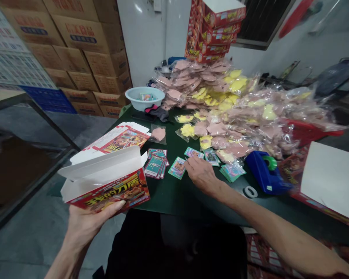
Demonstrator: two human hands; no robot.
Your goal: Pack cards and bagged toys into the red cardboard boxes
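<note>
My left hand grips a red printed cardboard box from below, thumb across its front. The box's top flaps stand up and its white inside shows. Over the table, my right hand has its fingers closed at the edge of a picture card; the fingertips are partly hidden. Just beyond lie another card and a dark-pictured card. A fanned stack of teal-backed cards rests between the box and my right hand. More cards lie in a pile under my right forearm's far side.
Flattened boxes and a bagged pink piece lie behind the held box. Bagged pink and yellow pieces heap up at the back. A blue tape dispenser, tape roll and open box sit right; a basin stands back left.
</note>
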